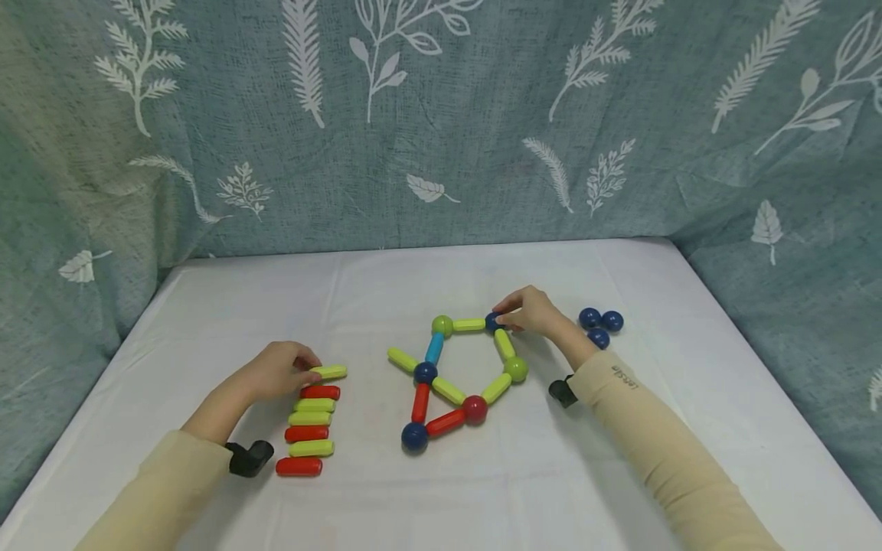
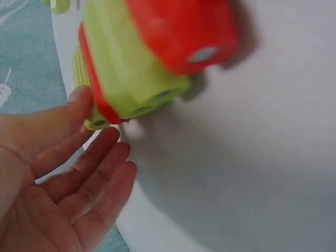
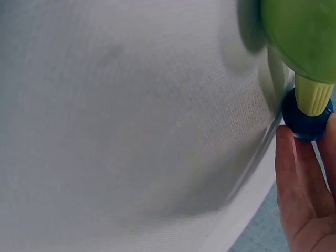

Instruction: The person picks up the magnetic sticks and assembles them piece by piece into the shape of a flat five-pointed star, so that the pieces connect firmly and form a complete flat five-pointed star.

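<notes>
My left hand [image 1: 278, 370] pinches the end of a yellow-green magnetic stick [image 1: 332, 372], the farthest in a row of red and yellow-green sticks. In the left wrist view, thumb and fingers lie about that stick's end [image 2: 98, 124]. Farther right, my right hand [image 1: 536, 312] pinches a dark blue ball [image 1: 491, 321] at the far right corner of a ball-and-stick frame. Two yellow-green sticks [image 1: 470, 324] meet that ball. The right wrist view shows the fingertips against the blue ball [image 3: 304, 123], behind a green ball [image 3: 304, 37].
Three loose blue balls [image 1: 599, 338] lie right of my right hand. The frame also has a red ball [image 1: 475, 410], a near blue ball [image 1: 415, 437], a light blue stick [image 1: 434, 348] and a yellow-green stick [image 1: 402, 359] jutting left. A patterned curtain [image 1: 482, 191] hangs behind the white table [image 1: 551, 490].
</notes>
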`<act>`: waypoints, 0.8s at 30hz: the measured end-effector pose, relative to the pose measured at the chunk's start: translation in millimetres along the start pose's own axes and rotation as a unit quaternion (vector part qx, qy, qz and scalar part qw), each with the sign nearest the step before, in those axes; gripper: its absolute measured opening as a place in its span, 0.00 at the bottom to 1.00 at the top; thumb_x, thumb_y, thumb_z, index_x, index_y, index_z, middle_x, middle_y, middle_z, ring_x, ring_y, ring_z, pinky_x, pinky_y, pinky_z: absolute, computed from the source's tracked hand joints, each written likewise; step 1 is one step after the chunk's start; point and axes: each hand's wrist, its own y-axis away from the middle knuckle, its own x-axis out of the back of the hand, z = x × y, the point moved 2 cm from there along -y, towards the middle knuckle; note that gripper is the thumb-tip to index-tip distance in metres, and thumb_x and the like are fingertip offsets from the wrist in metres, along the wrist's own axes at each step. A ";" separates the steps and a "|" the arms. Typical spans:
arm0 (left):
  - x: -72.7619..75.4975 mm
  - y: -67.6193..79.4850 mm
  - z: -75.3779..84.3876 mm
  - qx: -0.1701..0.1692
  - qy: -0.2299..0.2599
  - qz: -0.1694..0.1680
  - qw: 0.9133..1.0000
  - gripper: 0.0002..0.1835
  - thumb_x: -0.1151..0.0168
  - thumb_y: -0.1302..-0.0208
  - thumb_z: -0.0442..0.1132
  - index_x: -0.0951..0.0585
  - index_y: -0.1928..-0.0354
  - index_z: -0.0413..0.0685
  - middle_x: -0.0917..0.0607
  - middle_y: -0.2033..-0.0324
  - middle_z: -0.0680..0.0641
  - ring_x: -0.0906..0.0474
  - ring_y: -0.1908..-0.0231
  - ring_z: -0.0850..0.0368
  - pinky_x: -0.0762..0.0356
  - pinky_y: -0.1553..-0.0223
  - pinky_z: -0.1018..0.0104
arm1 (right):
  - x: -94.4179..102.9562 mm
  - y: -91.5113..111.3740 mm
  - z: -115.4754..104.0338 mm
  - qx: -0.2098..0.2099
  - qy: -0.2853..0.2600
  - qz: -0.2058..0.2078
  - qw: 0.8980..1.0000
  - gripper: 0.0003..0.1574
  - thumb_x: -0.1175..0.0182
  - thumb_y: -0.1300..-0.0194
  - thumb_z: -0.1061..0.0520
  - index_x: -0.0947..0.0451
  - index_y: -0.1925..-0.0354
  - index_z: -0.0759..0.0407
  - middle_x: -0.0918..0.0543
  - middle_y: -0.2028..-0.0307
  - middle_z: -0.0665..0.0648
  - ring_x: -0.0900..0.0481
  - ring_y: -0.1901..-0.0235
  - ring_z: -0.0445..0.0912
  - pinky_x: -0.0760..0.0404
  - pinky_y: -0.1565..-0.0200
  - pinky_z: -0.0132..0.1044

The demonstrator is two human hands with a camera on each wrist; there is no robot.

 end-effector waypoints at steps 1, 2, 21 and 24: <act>1.4 -2.4 1.7 -0.005 0.003 0.005 1.000 0.10 0.38 0.43 0.34 0.20 0.61 0.34 0.20 0.67 0.44 0.27 0.65 0.51 0.24 0.60 0.55 | 0.2 0.5 -0.2 0.003 0.001 -0.001 1.000 0.15 0.41 0.39 0.61 0.21 0.52 0.63 0.20 0.56 0.62 0.23 0.71 0.45 0.22 0.67 0.33; 2.8 -5.2 3.9 -0.010 0.005 0.012 1.000 0.10 0.38 0.42 0.34 0.21 0.60 0.34 0.20 0.67 0.44 0.26 0.65 0.51 0.24 0.60 0.55 | 0.2 0.9 -0.4 0.002 0.001 -0.001 1.000 0.15 0.41 0.39 0.61 0.21 0.52 0.63 0.20 0.56 0.62 0.23 0.71 0.45 0.22 0.67 0.34; -17.3 -85.4 71.4 -0.055 0.046 0.043 0.996 0.10 0.40 0.40 0.33 0.20 0.60 0.32 0.19 0.68 0.42 0.24 0.66 0.52 0.25 0.62 0.62 | -0.1 1.4 0.9 0.006 0.000 0.004 1.000 0.16 0.41 0.39 0.60 0.21 0.52 0.62 0.20 0.55 0.62 0.23 0.72 0.45 0.22 0.67 0.34; -20.4 -89.1 75.7 -0.049 0.041 0.041 0.997 0.09 0.40 0.40 0.33 0.20 0.60 0.33 0.19 0.68 0.42 0.24 0.65 0.51 0.25 0.61 0.62 | -0.6 0.9 0.8 0.007 0.000 0.004 1.000 0.16 0.41 0.39 0.60 0.21 0.52 0.62 0.20 0.55 0.62 0.23 0.72 0.44 0.22 0.67 0.34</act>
